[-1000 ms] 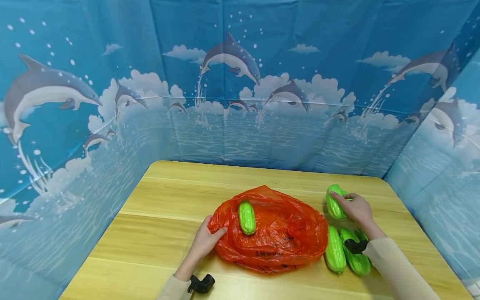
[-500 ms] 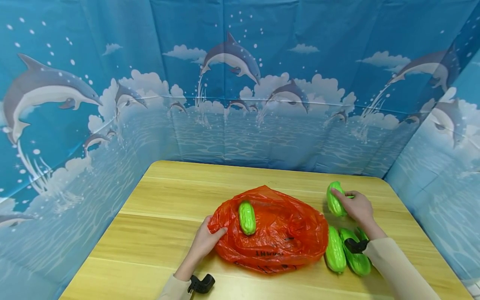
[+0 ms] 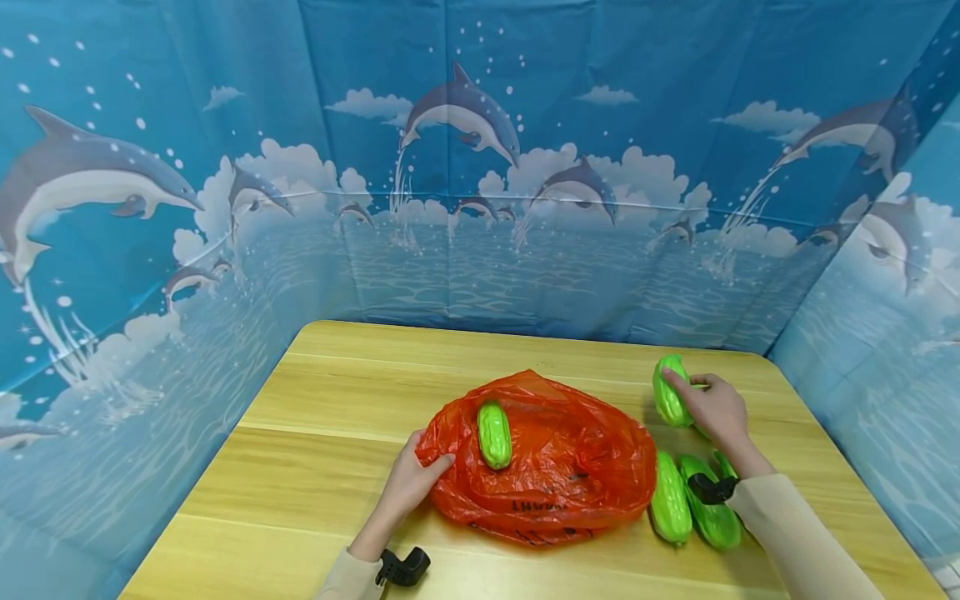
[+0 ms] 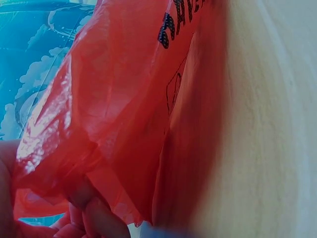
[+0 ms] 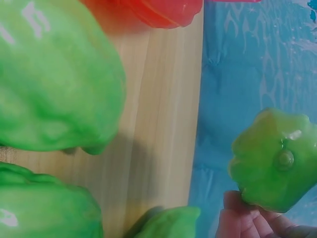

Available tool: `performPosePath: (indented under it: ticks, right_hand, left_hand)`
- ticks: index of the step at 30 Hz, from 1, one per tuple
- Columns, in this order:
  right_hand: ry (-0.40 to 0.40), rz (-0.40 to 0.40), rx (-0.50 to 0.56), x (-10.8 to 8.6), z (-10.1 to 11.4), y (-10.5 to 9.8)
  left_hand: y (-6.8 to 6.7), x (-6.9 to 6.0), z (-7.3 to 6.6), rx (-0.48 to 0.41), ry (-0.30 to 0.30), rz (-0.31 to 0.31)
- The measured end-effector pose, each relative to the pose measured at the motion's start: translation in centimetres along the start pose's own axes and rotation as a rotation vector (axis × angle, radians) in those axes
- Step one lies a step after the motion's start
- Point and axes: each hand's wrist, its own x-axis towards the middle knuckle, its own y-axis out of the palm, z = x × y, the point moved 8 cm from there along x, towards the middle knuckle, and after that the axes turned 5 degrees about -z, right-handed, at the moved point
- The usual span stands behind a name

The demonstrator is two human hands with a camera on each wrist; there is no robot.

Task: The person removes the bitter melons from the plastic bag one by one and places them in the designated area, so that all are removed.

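A red plastic bag lies spread with its mouth open on the table, black print along its front. My left hand grips the bag's left rim; in the left wrist view the fingers pinch the thin film. One ribbed green gourd rests inside the bag, toward its left. To the right of the bag, my right hand holds another shiny green gourd above the table. The right wrist view shows this gourd's knobbed end over the fingers.
Several more green gourds, among them a near one and its neighbour, lie right of the bag, partly beneath the right wrist. The wooden table is backed by a blue dolphin-print curtain.
My right hand has lifted slightly with the gourd, moving a little away toward the table's far side. My left hand and the bag have stayed where they were.
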Motion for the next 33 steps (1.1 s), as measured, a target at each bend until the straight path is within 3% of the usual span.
performPosePath:
  ticks: [33]
  right_hand:
    - [-0.05, -0.036, 0.077, -0.6, 2.3, -1.2]
  left_hand:
    - [0.1, 0.2, 0.2, -0.009, 0.003, -0.016]
